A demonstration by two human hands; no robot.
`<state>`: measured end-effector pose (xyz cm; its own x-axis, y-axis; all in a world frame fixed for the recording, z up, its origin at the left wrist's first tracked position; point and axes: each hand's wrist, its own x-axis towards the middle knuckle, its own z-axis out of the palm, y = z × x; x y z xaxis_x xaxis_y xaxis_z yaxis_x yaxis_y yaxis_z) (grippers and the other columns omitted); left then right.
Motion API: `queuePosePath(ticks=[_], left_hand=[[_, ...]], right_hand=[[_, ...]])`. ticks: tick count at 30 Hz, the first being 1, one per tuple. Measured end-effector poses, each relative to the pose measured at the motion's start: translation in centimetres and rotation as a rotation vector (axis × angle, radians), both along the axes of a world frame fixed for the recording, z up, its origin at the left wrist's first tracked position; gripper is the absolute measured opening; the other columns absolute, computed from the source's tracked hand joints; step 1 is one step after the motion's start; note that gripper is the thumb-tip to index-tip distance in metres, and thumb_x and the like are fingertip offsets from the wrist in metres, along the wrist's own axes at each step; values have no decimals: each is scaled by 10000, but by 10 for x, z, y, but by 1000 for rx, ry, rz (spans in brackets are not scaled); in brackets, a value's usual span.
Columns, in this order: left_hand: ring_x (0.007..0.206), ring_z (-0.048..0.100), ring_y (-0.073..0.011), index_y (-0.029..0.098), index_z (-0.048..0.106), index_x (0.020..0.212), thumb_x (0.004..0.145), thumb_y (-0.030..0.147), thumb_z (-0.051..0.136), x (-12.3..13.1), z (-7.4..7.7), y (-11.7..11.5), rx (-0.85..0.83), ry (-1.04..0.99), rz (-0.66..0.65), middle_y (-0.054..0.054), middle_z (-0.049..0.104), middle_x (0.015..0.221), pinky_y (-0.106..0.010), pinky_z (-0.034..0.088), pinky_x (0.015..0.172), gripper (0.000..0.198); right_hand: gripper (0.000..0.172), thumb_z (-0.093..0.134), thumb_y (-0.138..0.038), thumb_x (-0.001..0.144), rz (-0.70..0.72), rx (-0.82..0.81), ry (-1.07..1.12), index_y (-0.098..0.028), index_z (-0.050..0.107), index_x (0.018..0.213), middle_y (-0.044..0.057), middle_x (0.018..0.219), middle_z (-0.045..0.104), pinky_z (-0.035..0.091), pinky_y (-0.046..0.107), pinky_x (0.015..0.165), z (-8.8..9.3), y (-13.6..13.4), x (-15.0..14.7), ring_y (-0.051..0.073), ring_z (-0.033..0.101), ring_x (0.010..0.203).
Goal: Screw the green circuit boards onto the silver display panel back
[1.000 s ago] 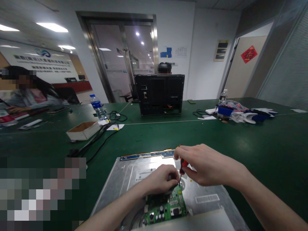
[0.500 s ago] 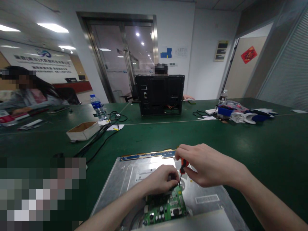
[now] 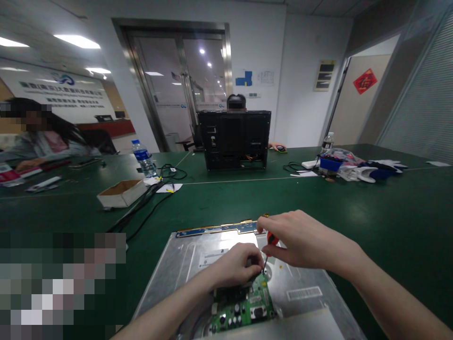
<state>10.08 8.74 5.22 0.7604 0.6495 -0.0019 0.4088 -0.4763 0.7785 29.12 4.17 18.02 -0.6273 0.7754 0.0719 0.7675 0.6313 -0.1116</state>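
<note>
A green circuit board (image 3: 244, 304) lies on the silver metal back of a display panel (image 3: 300, 278). My right hand (image 3: 300, 241) is closed around the red and black handle of a screwdriver (image 3: 272, 238). The screwdriver tilts slightly, its tip down at the board's far right corner. Beside that tip, my left hand (image 3: 240, 264) hovers over the board with thumb and fingers pinched together. What sits between those fingertips, if anything, is hidden. Along the panel's far edge runs a narrow blue circuit strip (image 3: 219, 230).
Across the green table (image 3: 354, 208) stands a black monitor (image 3: 235, 139) with a person behind it. An open carton (image 3: 122, 193), black cables (image 3: 141, 208) and a water bottle (image 3: 143, 158) are at left. Gloves and bags (image 3: 357, 167) lie at right. Another person sits far left.
My right fingers have shifted on the screwdriver handle, and the thumb has moved up and left. My left hand stays put. Behind the monitor, the other person's head has risen slightly.
</note>
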Motion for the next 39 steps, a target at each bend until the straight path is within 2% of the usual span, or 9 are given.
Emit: queuePosePath(ticks=[12,21,39], left_hand=[[652,508,-111,152,653,792,724,80,560,0,-4,1,3,1,3,34,578,693,-199,377,631,136],[646,523,-112,145,651,787,727,98,562,1,0,0,-2,-7,-2,26,585,694,-197,382,624,118],[640,511,-105,147,640,769,719,92,551,1,2,-1,7,3,5,35,572,675,-190,374,621,116]], right_hand=[[179,630,-165,849,21,-26,21,-206,561,1008,26,923,707,296,267,550,1,-3,2,196,649,749],[201,651,-220,860,-39,-11,-10,-203,583,1048,24,842,717,288,270,536,-2,1,0,213,653,707],[212,645,-181,842,27,-49,35,-220,543,1023,11,915,702,320,272,578,-1,-1,4,200,649,781]])
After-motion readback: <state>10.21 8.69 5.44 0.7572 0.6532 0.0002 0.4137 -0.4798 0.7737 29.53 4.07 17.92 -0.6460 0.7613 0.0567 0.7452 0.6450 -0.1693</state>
